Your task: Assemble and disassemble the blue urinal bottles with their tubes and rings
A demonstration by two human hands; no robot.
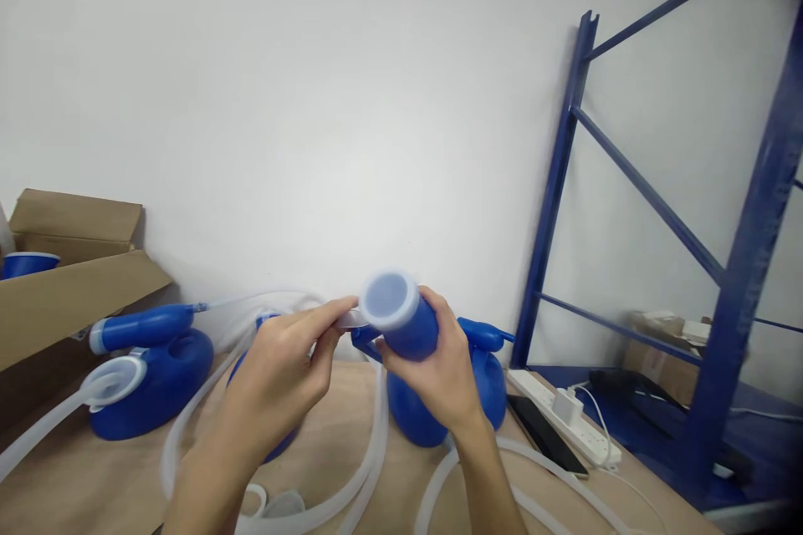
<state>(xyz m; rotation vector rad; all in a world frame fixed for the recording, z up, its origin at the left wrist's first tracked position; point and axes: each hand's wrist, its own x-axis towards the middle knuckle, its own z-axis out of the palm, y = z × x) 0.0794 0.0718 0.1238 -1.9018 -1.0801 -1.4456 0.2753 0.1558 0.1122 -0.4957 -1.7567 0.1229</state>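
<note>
My right hand is wrapped around a blue plastic tube, held above the table with its capped end tilted toward me. A translucent white cap covers that end. From the left, my left hand pinches the cap's side tab between thumb and finger. Behind and below my right hand stands a blue plastic bottle, partly hidden. Another blue piece shows in part behind my left hand and wrist.
To the left, a blue bottle with a hose stands before an open cardboard box. Translucent hoses curl over the wooden table. A white power strip and black phone lie right, near a blue metal rack.
</note>
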